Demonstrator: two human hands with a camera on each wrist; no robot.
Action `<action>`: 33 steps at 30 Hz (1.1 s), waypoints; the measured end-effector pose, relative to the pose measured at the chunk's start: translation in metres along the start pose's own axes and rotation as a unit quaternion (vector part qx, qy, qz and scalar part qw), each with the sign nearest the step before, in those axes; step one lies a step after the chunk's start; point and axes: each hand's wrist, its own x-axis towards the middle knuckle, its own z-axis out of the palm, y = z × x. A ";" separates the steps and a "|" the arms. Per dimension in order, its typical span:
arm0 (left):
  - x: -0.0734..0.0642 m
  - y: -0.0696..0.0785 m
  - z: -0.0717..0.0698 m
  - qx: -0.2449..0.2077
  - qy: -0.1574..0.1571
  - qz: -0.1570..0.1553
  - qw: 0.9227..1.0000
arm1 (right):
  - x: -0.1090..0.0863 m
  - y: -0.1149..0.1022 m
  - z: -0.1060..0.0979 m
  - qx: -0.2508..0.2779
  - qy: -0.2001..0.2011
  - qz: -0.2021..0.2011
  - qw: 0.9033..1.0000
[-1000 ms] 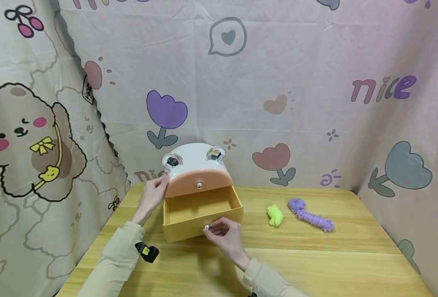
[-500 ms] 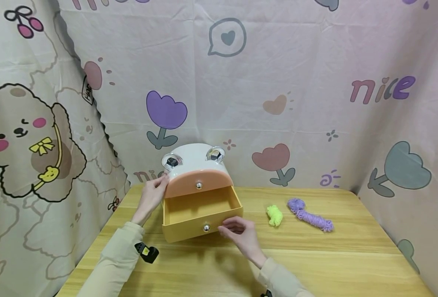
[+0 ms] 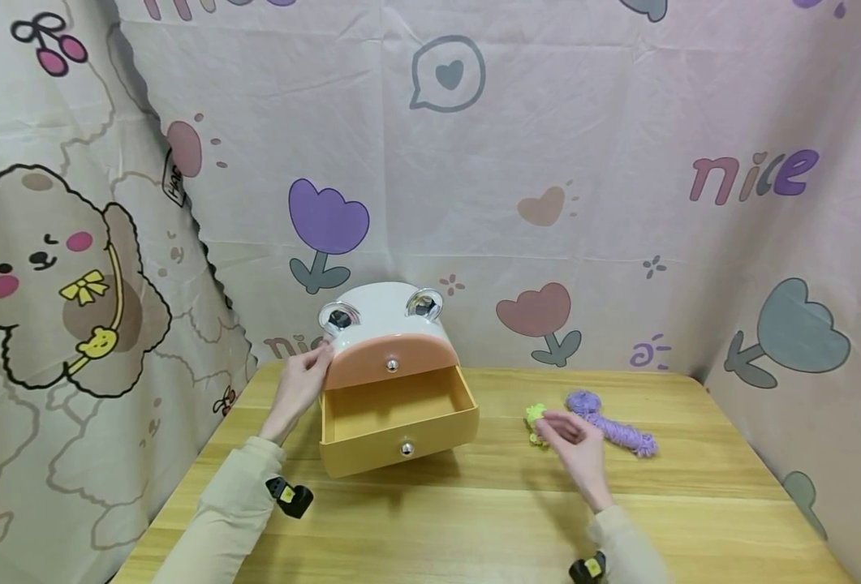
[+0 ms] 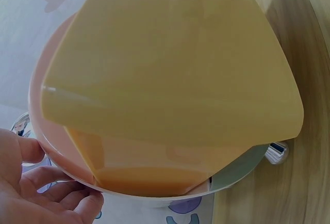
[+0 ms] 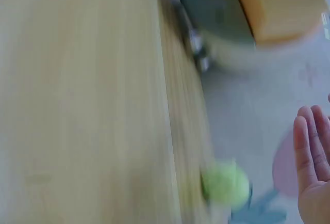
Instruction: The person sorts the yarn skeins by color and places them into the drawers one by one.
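Observation:
A small frog-faced drawer box, white on top with two clear eyes, stands left of centre on the table. Its orange upper drawer is closed, while the yellow lower drawer is pulled out and nothing lies inside. My left hand holds the box by its upper left edge; in the left wrist view curled fingers lie along the rim. My right hand, fingers loosely extended and holding nothing, hovers at a neon-green yarn bundle, partly covering it. The right wrist view shows that bundle blurred.
A twisted purple yarn skein lies just right of the green bundle, behind my right hand. The wooden table meets a printed cloth at the back and sides.
My right hand has let go of the lower drawer's silver knob and moved right to the green yarn. The left hand and the box have stayed put.

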 end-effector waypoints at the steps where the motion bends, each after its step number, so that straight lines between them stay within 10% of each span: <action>1: 0.000 0.000 0.000 0.000 0.000 0.000 1.000 | 0.003 0.002 -0.010 -0.009 0.016 0.008 1.000; 11: 0.001 0.000 0.000 -0.003 0.003 0.005 1.000 | 0.023 0.020 -0.086 0.004 0.161 0.024 0.987; 16: 0.000 0.000 0.000 -0.004 -0.001 0.004 1.000 | 0.024 0.027 -0.106 -0.071 0.201 0.055 0.975; 33: 0.000 0.000 0.000 -0.008 0.003 0.008 1.000 | 0.020 0.037 -0.136 -0.183 0.042 0.190 0.964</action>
